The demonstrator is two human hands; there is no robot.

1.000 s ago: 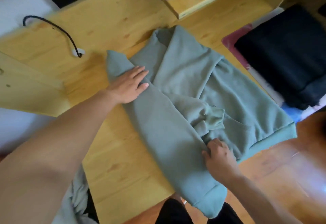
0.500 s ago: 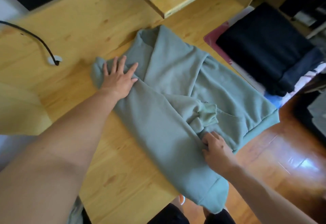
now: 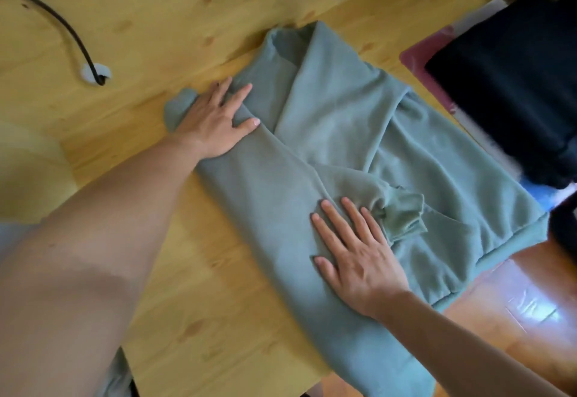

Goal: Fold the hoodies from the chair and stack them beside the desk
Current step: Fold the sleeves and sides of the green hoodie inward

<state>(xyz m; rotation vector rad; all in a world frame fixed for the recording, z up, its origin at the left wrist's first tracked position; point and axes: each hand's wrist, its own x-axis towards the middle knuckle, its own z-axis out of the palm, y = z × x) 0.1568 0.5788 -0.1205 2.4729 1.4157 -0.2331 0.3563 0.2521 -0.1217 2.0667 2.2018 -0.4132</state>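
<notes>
Now my right hand [image 3: 359, 259] has let go of the bunched part it was pinching a moment ago. It lies flat on the green hoodie [image 3: 343, 146], fingers straight, just beside the crumpled cuff [image 3: 402, 215]. My left hand [image 3: 215, 121] has slid a little up toward the top corner. It is flat too, fingers spread, pressing the cloth down near the neck end. So neither hand is holding anything; both just push down.

My hoodie lies on the wooden desk [image 3: 156, 37], with its near end hanging off the edge toward me. One side is already folded over the middle, and a sleeve is tucked across.

I think I am smoothing the fold flat. Next I likely need to fold it in half, so it makes a neat block. Then it can go on the dark pile [image 3: 515, 84] beside the desk. That cuff is bumpy, so the fold could turn out lumpy if I leave it.

A black cable [image 3: 62, 22] runs into a hole in the desk.
</notes>
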